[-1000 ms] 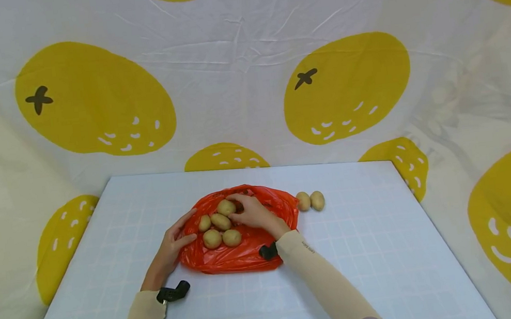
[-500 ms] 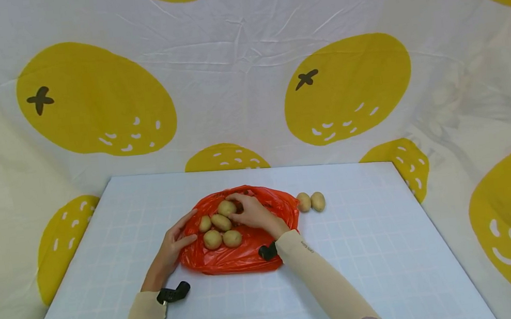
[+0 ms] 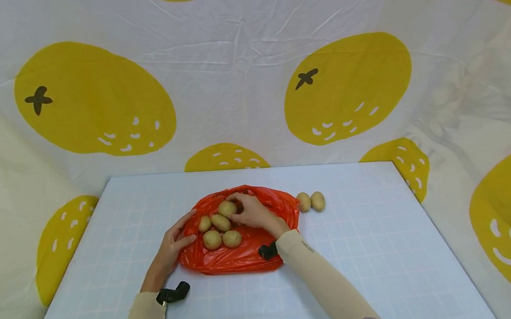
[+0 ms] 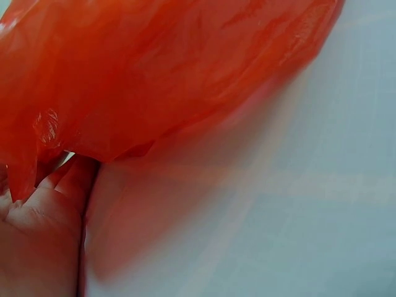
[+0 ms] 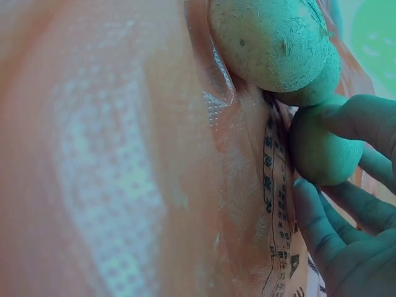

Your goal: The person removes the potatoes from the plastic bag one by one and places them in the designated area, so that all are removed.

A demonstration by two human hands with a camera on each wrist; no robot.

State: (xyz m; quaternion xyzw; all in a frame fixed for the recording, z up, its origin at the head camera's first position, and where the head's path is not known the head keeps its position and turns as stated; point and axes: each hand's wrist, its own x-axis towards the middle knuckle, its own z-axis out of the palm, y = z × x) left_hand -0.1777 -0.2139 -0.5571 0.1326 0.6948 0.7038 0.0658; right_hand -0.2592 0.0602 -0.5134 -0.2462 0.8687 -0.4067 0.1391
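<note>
The bare left hand (image 3: 168, 247), fingers outstretched toward the far right and thumb spread, was left of the bare right hand (image 3: 254, 212), whose thumb and fingers pinched. Long beige fabric sleeves (image 3: 318, 277) slanted inward from the near side.

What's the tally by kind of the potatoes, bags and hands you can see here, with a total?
Potatoes: 7 visible
Bag: 1
Hands: 2, the left hand and the right hand
Total: 10
</note>
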